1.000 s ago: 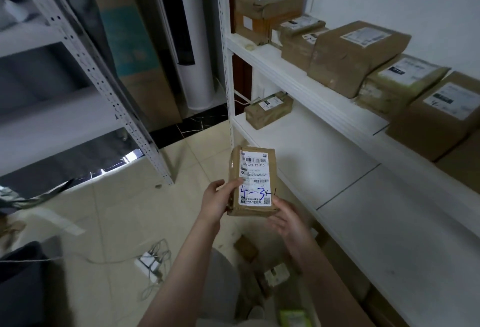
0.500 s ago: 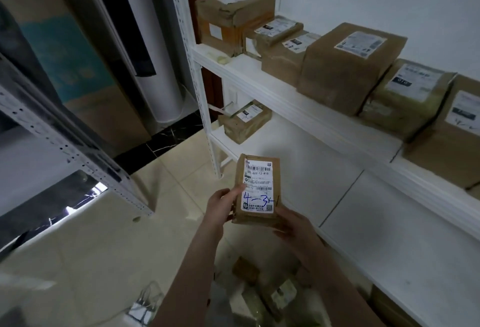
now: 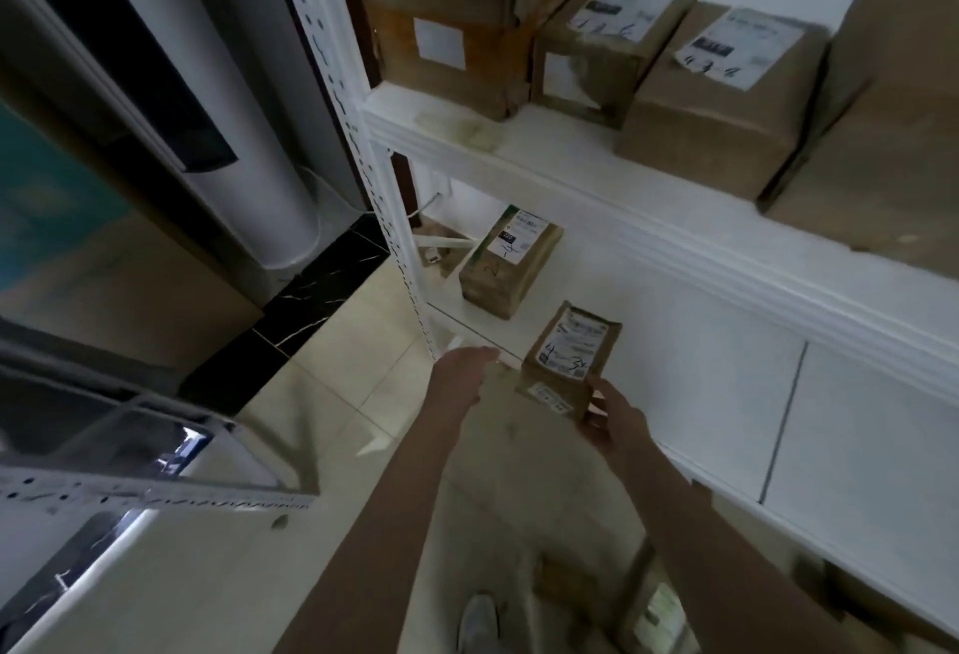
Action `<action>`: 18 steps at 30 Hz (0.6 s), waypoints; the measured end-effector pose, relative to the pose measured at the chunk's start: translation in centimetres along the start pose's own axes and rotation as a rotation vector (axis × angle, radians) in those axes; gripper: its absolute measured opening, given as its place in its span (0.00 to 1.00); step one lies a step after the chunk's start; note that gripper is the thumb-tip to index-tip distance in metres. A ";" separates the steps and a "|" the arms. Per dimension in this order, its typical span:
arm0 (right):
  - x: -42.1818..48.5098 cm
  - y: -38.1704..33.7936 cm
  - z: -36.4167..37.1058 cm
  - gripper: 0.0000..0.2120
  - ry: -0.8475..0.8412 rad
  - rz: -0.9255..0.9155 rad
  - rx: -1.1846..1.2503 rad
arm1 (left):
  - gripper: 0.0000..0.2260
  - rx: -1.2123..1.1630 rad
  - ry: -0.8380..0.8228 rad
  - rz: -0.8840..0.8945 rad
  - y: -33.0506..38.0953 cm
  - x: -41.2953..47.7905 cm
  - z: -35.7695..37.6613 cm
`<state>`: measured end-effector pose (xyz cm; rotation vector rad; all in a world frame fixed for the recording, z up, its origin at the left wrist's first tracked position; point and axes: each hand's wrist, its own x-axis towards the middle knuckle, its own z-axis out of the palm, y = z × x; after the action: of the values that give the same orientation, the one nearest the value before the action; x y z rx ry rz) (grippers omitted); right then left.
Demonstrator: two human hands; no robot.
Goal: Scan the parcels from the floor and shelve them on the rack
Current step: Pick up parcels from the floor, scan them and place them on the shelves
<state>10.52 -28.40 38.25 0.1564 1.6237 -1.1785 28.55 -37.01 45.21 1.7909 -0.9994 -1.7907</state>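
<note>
A small brown parcel (image 3: 568,360) with a white label marked in blue pen hangs over the front edge of the white rack's lower shelf (image 3: 700,357). My right hand (image 3: 610,417) grips its near bottom corner. My left hand (image 3: 462,375) is just left of the parcel, apart from it, fingers loosely curled and holding nothing. Another small labelled parcel (image 3: 506,264) lies further back on the same shelf. Several larger brown parcels (image 3: 721,87) stand on the upper shelf.
The rack's perforated white upright (image 3: 363,134) rises just left of the shelves. A second metal rack (image 3: 129,487) juts in from the left. More parcels (image 3: 654,607) lie on the tiled floor near my foot. A tall white cylinder (image 3: 249,144) stands at the back.
I have stepped closer to the rack. The parcel has moved forward to the lower shelf's edge. My left hand has let go of it; only my right hand holds it now.
</note>
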 end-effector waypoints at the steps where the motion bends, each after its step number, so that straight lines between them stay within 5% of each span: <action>1: 1.2 -0.2 1.0 0.22 0.016 -0.001 0.037 | 0.04 0.016 -0.007 0.008 0.4 1.5 0.0; 6: 8.3 -1.5 5.0 0.17 0.093 -0.033 0.149 | 0.09 0.125 -0.106 0.052 -0.4 8.2 0.4; 9: 13.0 -2.0 7.0 0.18 0.134 -0.067 0.146 | 0.02 0.192 -0.140 0.063 -1.4 11.9 0.2; 12: 16.9 -1.8 8.1 0.23 0.197 -0.084 0.086 | 0.07 0.247 -0.142 0.086 -2.6 14.7 0.0; 18: 21.1 -1.7 9.6 0.16 0.282 -0.093 0.078 | 0.04 0.287 -0.132 0.100 -4.7 17.6 0.4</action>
<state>7.02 -45.74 23.16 0.3116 1.8464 -1.3389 27.57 -46.69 29.77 1.7636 -1.4355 -1.7953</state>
